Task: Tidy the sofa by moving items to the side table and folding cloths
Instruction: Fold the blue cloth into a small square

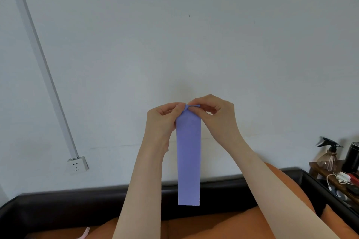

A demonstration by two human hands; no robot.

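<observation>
A purple cloth, folded into a long narrow strip, hangs straight down in front of the wall. My left hand pinches its top left corner and my right hand pinches its top right corner, the two hands almost touching. The strip's lower end hangs free above the sofa, which has a dark back and orange cushions. At the right stands the wooden side table.
On the side table are a spray bottle, a black cylinder, a white charger with cable and small items. A wall socket with a cable duct sits left. Something pink lies on the sofa's seat.
</observation>
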